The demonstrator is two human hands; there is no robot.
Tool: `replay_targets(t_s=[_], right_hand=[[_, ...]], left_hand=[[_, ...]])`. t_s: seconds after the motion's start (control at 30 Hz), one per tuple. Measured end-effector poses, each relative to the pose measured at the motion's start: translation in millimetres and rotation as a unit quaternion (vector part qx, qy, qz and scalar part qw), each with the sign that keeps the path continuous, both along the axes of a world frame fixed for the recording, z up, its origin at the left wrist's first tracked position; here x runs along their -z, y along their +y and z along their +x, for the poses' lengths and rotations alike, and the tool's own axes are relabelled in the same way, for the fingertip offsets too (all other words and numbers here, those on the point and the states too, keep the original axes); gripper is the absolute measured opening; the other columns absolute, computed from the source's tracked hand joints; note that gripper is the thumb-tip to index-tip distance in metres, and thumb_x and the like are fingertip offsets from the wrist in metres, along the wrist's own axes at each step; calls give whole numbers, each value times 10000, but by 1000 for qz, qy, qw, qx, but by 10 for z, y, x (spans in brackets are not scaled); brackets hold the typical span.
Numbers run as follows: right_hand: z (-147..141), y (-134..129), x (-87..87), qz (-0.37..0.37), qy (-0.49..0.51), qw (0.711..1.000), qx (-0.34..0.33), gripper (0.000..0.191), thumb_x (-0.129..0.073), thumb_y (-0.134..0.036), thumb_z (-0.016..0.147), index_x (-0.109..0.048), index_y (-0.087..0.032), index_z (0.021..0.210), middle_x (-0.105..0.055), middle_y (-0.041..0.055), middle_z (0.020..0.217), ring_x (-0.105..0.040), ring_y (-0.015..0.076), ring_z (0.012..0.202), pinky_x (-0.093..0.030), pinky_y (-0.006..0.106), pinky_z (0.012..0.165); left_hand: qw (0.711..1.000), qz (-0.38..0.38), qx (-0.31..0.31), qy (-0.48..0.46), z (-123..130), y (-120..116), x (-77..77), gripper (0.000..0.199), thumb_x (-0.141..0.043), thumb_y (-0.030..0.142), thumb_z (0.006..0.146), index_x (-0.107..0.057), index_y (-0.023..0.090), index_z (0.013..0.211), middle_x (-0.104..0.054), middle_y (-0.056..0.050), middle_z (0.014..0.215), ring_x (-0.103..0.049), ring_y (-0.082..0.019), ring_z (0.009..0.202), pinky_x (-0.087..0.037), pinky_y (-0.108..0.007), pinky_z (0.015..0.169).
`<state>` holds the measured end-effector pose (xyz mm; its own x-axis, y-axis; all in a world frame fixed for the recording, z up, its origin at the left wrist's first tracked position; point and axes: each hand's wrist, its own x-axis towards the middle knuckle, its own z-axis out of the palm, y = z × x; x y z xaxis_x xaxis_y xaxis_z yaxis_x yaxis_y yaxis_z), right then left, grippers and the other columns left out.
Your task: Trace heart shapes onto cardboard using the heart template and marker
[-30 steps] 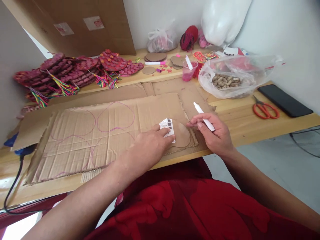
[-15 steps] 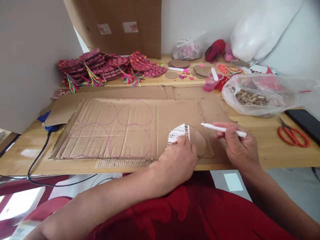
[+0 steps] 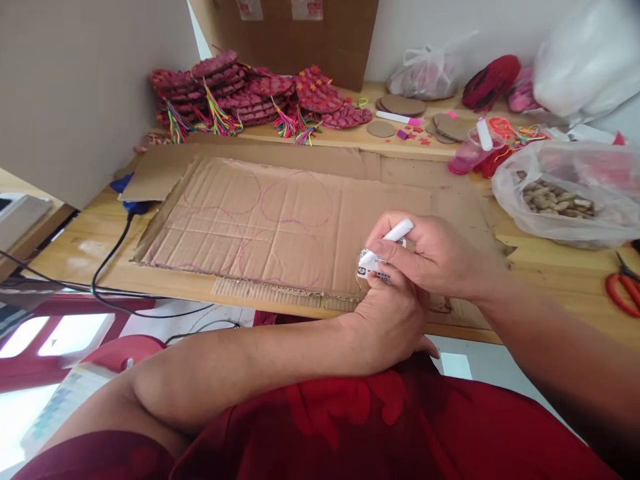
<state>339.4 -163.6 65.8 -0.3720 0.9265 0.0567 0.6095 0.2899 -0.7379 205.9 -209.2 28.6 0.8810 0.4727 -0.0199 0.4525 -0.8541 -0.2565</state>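
Note:
A white marker is pinched in my right hand, its tip down by the left edge of a rounded cardboard template. A printed barcode label covers part of that template; the rest is hidden under my hands. My left hand, fingers curled, presses the template onto a brown cardboard sheet. My right hand crosses just above the left one. Several rounded purple-pink outlines are drawn on the left part of the sheet.
Stacked pink pieces with colourful tassels stand at the back left. Cardboard discs, a pink cup and a plastic bag of brown pellets lie behind and right. Orange-handled scissors are at the right edge; a black cable runs left.
My right hand has moved left with the marker, from beyond the template's right side to its left edge. My left hand still holds the template down. The view has shifted right.

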Motion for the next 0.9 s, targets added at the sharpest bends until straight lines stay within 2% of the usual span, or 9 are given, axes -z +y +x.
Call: replay_targets(t_s=[0.17, 0.27, 0.37, 0.57, 0.7, 0.8, 0.9], right_hand=[[-215, 132, -66, 24, -68, 992, -104, 233, -577, -380, 983, -587, -227, 806, -690, 8, 764, -595, 175, 726, -389, 320, 704], [-275, 170, -62, 33, -97, 982, -159, 219, -569, -324, 979, -566, -219, 787, -653, 6, 746, -545, 166, 716, -358, 309, 695], [-299, 180, -43, 29, -118, 973, -193, 257, -556, -338, 1000, -551, -214, 775, -609, 7, 731, -524, 166, 726, -341, 304, 692], [-325, 151, -11, 15, -159, 968, -193, 296, -553, -405, 1011, -566, -212, 787, -530, 9, 722, -483, 166, 701, -312, 307, 678], [-362, 178, -7, 20, -175, 964, -198, 273, -529, -361, 1016, -558, -211, 790, -542, 16, 735, -480, 169, 712, -313, 309, 688], [-366, 276, 9, 46, -174, 965, -190, 258, -542, -333, 1006, -530, -211, 779, -562, 20, 745, -489, 171, 734, -319, 310, 705], [-329, 397, 52, 85, -190, 967, -144, 265, -561, -371, 1000, -530, -211, 790, -535, 9, 731, -454, 159, 686, -301, 311, 687]], left_hand=[[1000, -30, 1, 5, 15, -6, 0, 900, -461, 808, 940, -683, 65, 1395, -711, -263, 1313, -695, -449, 1124, -611, -548, 873], [1000, -23, -4, -6, 12, -18, 10, 900, -483, 832, 918, -699, 100, 1395, -684, -251, 1369, -672, -470, 1126, -581, -593, 890], [999, -21, -15, -27, 2, -20, 7, 879, -536, 825, 901, -709, 117, 1393, -681, -243, 1365, -641, -483, 1154, -528, -624, 961], [999, -47, -11, 3, 17, 22, -35, 809, -531, 762, 948, -673, 132, 1435, -688, -216, 1343, -625, -454, 1176, -509, -589, 999], [999, -40, -4, 13, 35, 33, -30, 842, -531, 785, 931, -644, 145, 1466, -717, -209, 1284, -658, -426, 1122, -542, -556, 960], [1000, -17, 0, 1, 22, 13, -2, 965, -549, 839, 882, -634, 60, 1447, -745, -239, 1178, -704, -402, 1002, -592, -522, 856], [1000, 13, 0, -7, 1, -14, 31, 1103, -554, 887, 832, -595, -39, 1429, -746, -288, 1118, -726, -405, 966, -622, -478, 755]])
